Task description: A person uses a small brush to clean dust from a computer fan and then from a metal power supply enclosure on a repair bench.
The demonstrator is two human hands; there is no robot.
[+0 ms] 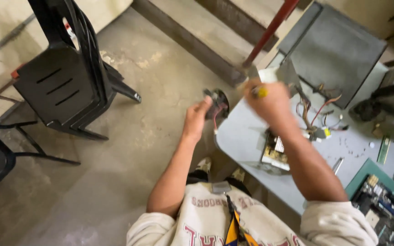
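My left hand (196, 119) holds a small black round fan (218, 104) with a red wire hanging from it, off the left edge of the grey table (238, 136). Blurred by motion, my right hand (270, 101) is raised above the table and grips a tool with a yellow handle end (261, 92). Below my right forearm an opened power supply board (275, 152) with a bundle of coloured wires (318, 116) lies on the table.
Stacked black plastic chairs (62, 77) stand on the concrete floor at left. On the table are a grey metal cover (336, 48), a green circuit board (381, 202), a green memory stick (383, 149) and a screwdriver (337, 165). A red pole (270, 29) leans at the table's far corner.
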